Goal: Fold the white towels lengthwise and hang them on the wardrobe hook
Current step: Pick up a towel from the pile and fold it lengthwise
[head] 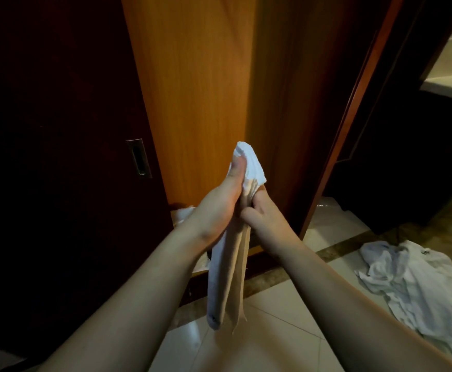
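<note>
The white towel point(230, 267) is hanging as a narrow folded strip in front of the wardrobe point(192, 89), its top end bunching up, its tail dangling down. More white towels point(418, 285) are lying crumpled on the floor point(273, 331) well to the right.

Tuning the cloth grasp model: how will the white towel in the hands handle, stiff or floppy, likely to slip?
Likely floppy: the white towel hangs limp below the left hand and right hand. Probably light, since its bunched top is held by the fingers alone. Slipping seems unlikely, as the cloth crumples under the grip.
</note>
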